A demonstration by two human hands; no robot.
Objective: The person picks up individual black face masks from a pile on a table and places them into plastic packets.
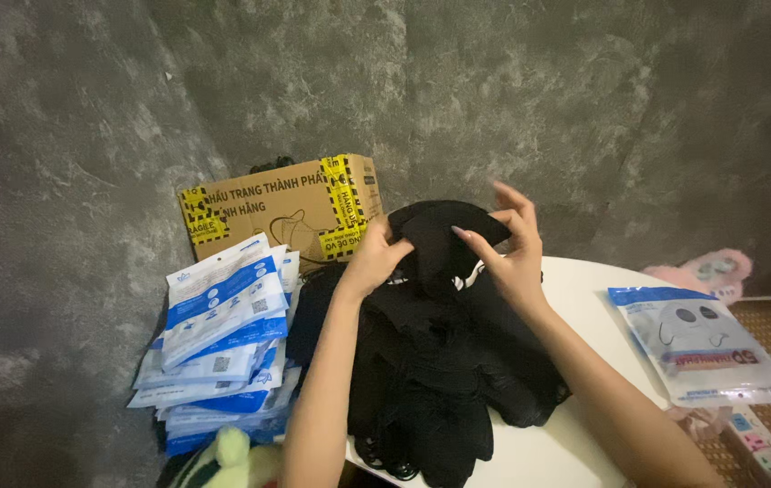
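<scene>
My left hand and my right hand hold up a black face mask between them, above a pile of black masks on a white round table. The left fingers pinch the mask's left edge. On the other side, the right thumb and fingers grip its right edge, with some fingers spread upward.
A stack of blue-and-white packets lies to the left, in front of a taped cardboard box against the grey wall. One clear packet holding a pale mask rests on the table's right. Pink slippers and a plush toy sit nearby.
</scene>
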